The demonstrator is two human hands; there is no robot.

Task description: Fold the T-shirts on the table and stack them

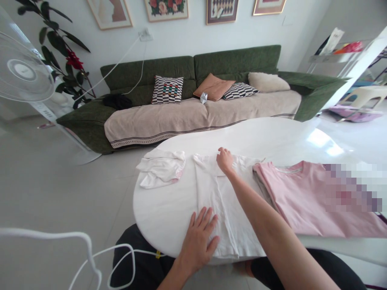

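A white shirt lies spread and partly folded on the white table in front of me. My left hand rests flat on its near left part, fingers stretched out. At the shirt's far edge, my right hand has its fingers curled together against the cloth; the fingertips are partly hidden. To the left sits a crumpled white garment with a small pink patch. On the right is a pink T-shirt laid on other folded cloth, close beside the white shirt and under my right forearm.
Beyond the table stands a green sofa with a beige cover and several cushions. A standing fan and a plant are at the far left. A white cable loops at the lower left, near the table's edge.
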